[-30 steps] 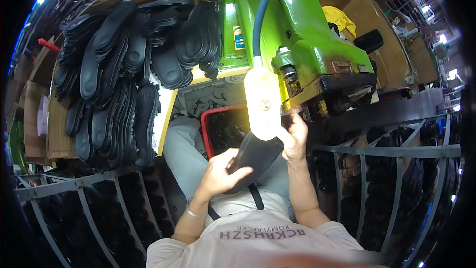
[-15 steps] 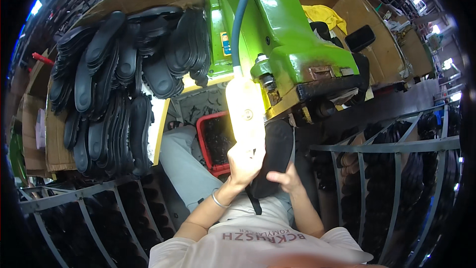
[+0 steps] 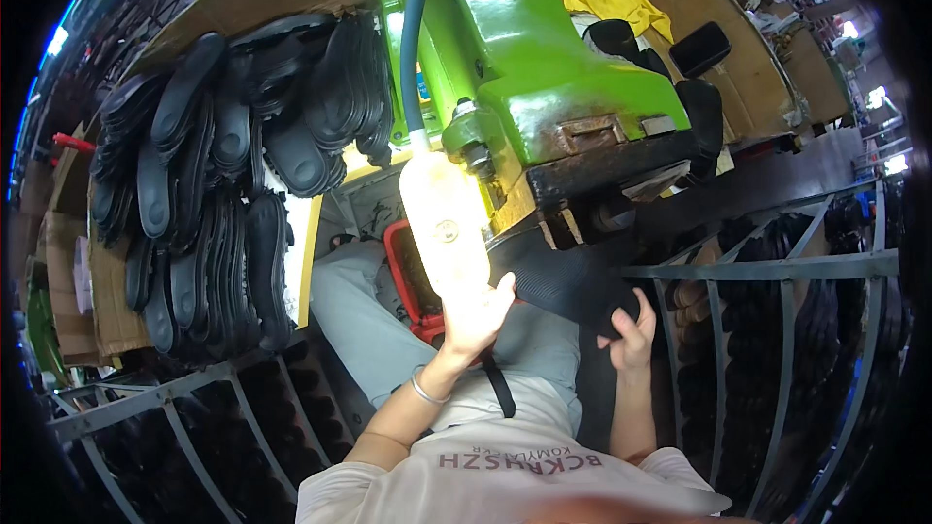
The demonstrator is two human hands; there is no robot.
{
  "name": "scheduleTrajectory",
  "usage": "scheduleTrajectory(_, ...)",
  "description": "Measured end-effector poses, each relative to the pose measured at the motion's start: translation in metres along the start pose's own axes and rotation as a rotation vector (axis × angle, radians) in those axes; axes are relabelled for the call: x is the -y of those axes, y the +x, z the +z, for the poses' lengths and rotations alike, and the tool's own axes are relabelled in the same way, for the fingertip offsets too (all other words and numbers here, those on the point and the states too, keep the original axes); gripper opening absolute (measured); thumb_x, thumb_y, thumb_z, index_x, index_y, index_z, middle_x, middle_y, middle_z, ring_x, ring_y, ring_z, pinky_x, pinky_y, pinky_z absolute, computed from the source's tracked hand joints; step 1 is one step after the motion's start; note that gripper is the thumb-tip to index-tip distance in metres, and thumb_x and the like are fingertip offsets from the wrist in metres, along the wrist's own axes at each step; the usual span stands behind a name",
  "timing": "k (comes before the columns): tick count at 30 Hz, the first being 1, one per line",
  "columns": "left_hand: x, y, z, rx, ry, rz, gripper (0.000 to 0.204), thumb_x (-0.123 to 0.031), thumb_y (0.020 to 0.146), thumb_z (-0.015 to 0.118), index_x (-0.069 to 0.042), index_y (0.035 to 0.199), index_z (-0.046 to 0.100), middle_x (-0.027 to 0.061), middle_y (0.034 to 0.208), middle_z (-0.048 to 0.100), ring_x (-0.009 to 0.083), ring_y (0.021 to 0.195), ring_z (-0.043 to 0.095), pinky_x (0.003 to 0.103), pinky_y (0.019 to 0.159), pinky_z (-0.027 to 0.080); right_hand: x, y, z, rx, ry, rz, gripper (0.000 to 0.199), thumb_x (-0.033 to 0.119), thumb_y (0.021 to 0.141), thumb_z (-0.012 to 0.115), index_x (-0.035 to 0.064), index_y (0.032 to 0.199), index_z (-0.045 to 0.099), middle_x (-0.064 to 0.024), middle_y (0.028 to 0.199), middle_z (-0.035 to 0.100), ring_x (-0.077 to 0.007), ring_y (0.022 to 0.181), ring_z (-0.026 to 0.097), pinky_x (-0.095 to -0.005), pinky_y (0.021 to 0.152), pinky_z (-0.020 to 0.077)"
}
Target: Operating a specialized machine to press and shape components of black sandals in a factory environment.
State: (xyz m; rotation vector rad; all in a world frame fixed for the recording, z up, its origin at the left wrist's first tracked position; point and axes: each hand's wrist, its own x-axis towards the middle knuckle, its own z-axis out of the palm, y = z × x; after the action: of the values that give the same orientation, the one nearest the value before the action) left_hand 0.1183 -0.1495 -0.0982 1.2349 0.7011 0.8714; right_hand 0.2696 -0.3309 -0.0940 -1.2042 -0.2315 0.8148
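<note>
Fingers first: bent on the right hand (image 3: 631,342), right up against one end of the black sole (image 3: 558,279), but no telling from here how firm a pinch. Over to the left hand (image 3: 476,315): thumb raised at the sole's other end, remaining fingers lost in glare from the bright lamp (image 3: 445,218), so no call on open or closed. Sole slung between the two hands, ribbed face showing, tucked just below the head of the green machine (image 3: 582,78) and above the lap (image 3: 544,342). Tight spot! Looking thin and bendy, so possibly sagging or folding with either end let loose. Could slip away on the right with too light a touch, down toward the lap or the red bin (image 3: 396,267). Watch those metal prongs (image 3: 575,225) under the machine head, very near the sole's upper edge: easy to snag or scrape on with too high a lift. And mind the lamp, overlapping the left hand in this view: a possible knock from any wide swing. Dazzling too, hence a fair chance of misjudging the sole's edge.
</note>
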Motion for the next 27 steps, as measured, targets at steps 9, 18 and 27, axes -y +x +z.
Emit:
scheduleTrajectory(9,0.006,0.015,-0.004,0.065,0.178,0.166,0.018,0.0,0.083,0.065,0.004,0.101,0.061,0.0042,0.085,0.063,0.0063,0.073,0.056,0.019,0.063,0.046,-0.059,0.017,-0.019,0.245,0.022,0.328,0.032,0.004,0.083,0.063,-0.0029,0.111,0.05,-0.0161,0.096,0.064,-0.0245,0.074,0.066,-0.0341,0.063,0.0555)
scheduleTrajectory(18,0.0,0.027,-0.004,0.009,0.422,0.308,0.014,-0.006,0.078,0.072,0.001,0.089,0.066,0.0045,0.075,0.064,0.012,0.064,0.058,0.024,0.057,0.046,-0.066,-0.037,0.014,0.318,0.08,0.273,0.028,0.005,0.081,0.064,-0.0084,0.103,0.052,-0.0182,0.082,0.063,-0.028,0.069,0.066,-0.0355,0.056,0.0553)
scheduleTrajectory(27,0.018,0.03,0.004,-0.057,0.421,0.263,0.015,-0.002,0.079,0.071,0.003,0.093,0.068,0.0012,0.074,0.063,0.0058,0.065,0.054,0.021,0.056,0.043,-0.084,-0.032,0.026,0.46,0.044,0.408,0.02,0.001,0.081,0.063,-0.0046,0.099,0.058,-0.0153,0.091,0.064,-0.0216,0.082,0.063,-0.0327,0.071,0.0531)
